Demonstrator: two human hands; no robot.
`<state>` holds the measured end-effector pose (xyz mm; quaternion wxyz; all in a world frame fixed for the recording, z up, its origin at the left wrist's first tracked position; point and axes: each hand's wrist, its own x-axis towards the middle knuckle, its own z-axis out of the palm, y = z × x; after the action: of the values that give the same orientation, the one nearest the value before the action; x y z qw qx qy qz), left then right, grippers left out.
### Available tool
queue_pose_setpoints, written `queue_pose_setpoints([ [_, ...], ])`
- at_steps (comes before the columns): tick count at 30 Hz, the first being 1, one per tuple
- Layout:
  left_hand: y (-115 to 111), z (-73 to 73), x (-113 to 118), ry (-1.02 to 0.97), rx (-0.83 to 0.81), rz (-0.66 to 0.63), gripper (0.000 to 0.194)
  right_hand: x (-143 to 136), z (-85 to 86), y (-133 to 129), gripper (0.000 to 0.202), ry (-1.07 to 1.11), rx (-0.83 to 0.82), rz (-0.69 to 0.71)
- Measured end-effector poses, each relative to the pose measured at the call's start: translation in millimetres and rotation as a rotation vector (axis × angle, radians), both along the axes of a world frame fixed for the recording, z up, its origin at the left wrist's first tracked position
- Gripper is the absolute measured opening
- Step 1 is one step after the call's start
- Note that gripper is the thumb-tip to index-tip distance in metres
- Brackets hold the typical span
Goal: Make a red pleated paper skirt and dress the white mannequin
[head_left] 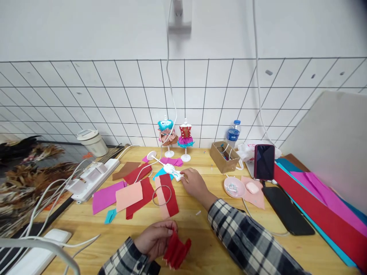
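Note:
Near the front edge, my left hand (pixel 156 238) is closed, pinching a gathered piece of red crepe paper (pixel 177 250) that hangs to its right. My right hand (pixel 195 183) reaches forward, its fingertips closed at the neck end of a small white dress form (pixel 169 170). That dress form lies on its side over blue paper, its round base (pixel 151 155) towards the back left. Just below it, a thin metal ring (pixel 162 195) rests on pink and red paper strips (pixel 169 198).
Two dressed miniature mannequins (pixel 168 131) (pixel 185 137) stand at the back. A cardboard box (pixel 224 156), water bottle (pixel 233 131), pink dish of beads (pixel 234 187) and phone (pixel 264 162) are to the right. Paper pieces (pixel 107 196) and a power strip (pixel 94 179) lie left.

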<state>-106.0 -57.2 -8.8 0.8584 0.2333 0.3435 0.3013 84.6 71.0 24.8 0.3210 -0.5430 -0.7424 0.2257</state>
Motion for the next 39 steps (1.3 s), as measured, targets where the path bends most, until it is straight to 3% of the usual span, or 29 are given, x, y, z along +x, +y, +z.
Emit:
queue_pose_setpoints([
  [4,2,-8.5,1,0.008,-0.046,0.002,0.017,-16,-1.7,15,0.058,-0.154,-0.009,0.006],
  [8,3,-8.3,2,0.02,-0.046,0.004,0.02,-10,-8.2,13,0.042,-0.241,-0.026,0.052],
  [11,3,-7.2,1,0.044,-0.032,-0.028,0.022,10,-7.1,-4,0.044,-0.236,0.028,0.05],
  [16,0,-2.1,3,0.075,0.028,-0.07,0.025,66,19.8,-49,0.034,0.006,0.185,-0.033],
  [18,-2,3.0,6,0.136,0.102,-0.08,0.028,90,40.9,-71,0.046,0.171,0.179,-0.117],
  [20,-5,10.2,9,0.293,0.296,-0.105,0.03,112,62.9,-93,0.05,0.215,0.283,-0.076],
  [23,-5,24.2,13,0.719,0.752,-0.096,0.028,132,84.8,-123,0.026,-0.094,0.502,0.145],
  [26,0,43.5,12,1.091,1.083,-0.005,0.037,137,86.3,-145,0.031,-0.226,0.623,0.213],
  [29,4,73.0,13,1.361,1.288,0.031,0.036,129,79.6,-159,0.033,-0.114,0.613,0.137],
  [31,3,97.4,17,1.426,1.467,0.152,0.039,120,78.6,-166,0.03,-0.012,0.571,0.114],
  [33,0,121.4,26,1.354,1.707,0.258,0.04,111,81.7,-172,0.029,0.043,0.549,0.15],
  [36,-5,146.9,42,1.199,2.1,0.196,0.039,99,89.1,-179,0.034,0.042,0.592,0.205],
  [39,-3,155.5,53,1.15,2.266,0.14,0.037,95,92.8,-184,0.038,-0.01,0.655,0.214],
])
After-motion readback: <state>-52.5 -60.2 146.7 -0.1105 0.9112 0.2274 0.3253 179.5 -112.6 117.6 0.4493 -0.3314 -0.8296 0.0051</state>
